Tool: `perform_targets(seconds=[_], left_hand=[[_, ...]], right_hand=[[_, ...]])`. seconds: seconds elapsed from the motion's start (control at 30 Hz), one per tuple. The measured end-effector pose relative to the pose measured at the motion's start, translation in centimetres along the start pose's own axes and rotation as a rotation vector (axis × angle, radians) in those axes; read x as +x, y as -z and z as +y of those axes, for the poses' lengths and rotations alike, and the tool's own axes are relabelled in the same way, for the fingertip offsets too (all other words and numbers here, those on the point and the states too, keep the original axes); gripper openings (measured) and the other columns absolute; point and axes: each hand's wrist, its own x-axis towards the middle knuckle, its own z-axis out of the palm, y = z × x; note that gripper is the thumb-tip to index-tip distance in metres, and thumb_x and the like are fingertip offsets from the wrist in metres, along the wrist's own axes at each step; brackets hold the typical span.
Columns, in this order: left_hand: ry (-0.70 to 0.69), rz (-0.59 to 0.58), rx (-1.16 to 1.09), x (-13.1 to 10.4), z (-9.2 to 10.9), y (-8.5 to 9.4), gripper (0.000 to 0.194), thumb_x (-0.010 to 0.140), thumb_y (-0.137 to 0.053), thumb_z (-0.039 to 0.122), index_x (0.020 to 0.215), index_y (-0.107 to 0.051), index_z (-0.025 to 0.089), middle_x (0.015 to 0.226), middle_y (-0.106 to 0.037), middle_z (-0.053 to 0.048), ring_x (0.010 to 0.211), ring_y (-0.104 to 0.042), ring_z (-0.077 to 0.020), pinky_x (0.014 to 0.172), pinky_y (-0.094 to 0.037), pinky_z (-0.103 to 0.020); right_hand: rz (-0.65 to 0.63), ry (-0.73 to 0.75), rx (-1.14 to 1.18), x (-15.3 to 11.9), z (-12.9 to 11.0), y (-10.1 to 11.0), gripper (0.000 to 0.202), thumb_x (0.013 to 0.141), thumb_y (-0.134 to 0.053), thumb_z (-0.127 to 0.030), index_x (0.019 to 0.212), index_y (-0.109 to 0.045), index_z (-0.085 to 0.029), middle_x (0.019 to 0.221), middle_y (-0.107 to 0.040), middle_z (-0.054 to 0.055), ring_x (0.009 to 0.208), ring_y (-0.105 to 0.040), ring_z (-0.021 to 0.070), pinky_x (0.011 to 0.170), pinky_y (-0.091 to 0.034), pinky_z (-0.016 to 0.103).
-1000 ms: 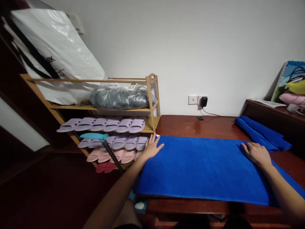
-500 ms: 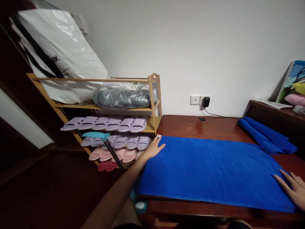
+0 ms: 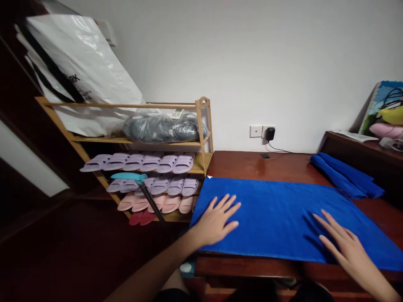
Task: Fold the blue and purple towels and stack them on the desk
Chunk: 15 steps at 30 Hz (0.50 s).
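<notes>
A blue cloth lies spread over the dark red wooden desk, its stitched near edge running along the desk's front. Over the cloth's left part is my left hand, fingers spread and palm down; whether it touches the fabric I cannot tell. My right hand is held just above the right part, fingers apart, with its shadow falling on the cloth. Neither hand holds anything. A white tag shows at the far left corner. Behind, to the right, another blue cloth lies folded.
Left of the desk stands a wooden shoe rack with lilac slippers, a plastic-wrapped grey bundle and a big white bag. A turquoise-topped handle leans before it. A black plug adapter sits in the wall socket.
My left hand has moved right and nearer, from the cloth's far left corner onto its left part. My right hand has moved left from the cloth's right edge.
</notes>
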Motion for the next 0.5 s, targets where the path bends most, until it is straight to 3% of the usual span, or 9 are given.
perform_targets(seconds=[0.1,0.3,0.4,0.5], left_hand=[[-0.074,-0.068,-0.072,-1.7,2.3,-0.3,0.056,0.095,-0.037,0.05,0.147,-0.018,0.037,0.155,-0.017,0.001,0.141,-0.015,-0.0254,0.112,-0.016,-0.049],[-0.045,-0.107,-0.103,-1.8,2.1,-0.7,0.058,0.094,-0.039,0.053,0.146,-0.021,0.035,0.154,-0.019,-0.002,0.141,-0.016,-0.0259,0.112,-0.014,-0.051],[-0.045,-0.082,-0.107,-2.0,2.2,-0.3,0.057,0.095,-0.037,0.052,0.146,-0.022,0.034,0.154,-0.019,-0.002,0.141,-0.017,-0.0251,0.112,-0.015,-0.049],[-0.023,-0.019,-0.084,-3.2,2.2,0.1,0.054,0.097,-0.035,0.048,0.147,-0.02,0.034,0.155,-0.016,-0.001,0.141,-0.017,-0.024,0.112,-0.017,-0.047]], right_hand=[[-0.108,0.083,-0.034,0.4,-2.6,-0.4,0.062,0.09,-0.036,-0.054,0.146,-0.017,-0.038,0.153,-0.019,0.0,0.137,-0.028,0.0204,0.103,-0.033,0.041],[-0.102,0.112,-0.066,0.6,-2.8,-1.2,0.064,0.088,-0.041,-0.054,0.146,-0.02,-0.037,0.15,-0.027,0.0,0.135,-0.031,0.0219,0.105,-0.031,0.043],[-0.038,0.122,-0.008,0.0,-2.5,-1.2,0.061,0.088,-0.044,-0.05,0.145,-0.024,-0.035,0.148,-0.032,0.001,0.134,-0.033,0.0224,0.103,-0.033,0.042],[0.156,0.045,0.115,-2.3,-1.4,-1.5,0.054,0.09,-0.039,-0.042,0.143,-0.029,-0.031,0.144,-0.039,0.005,0.131,-0.038,0.0234,0.102,-0.035,0.041]])
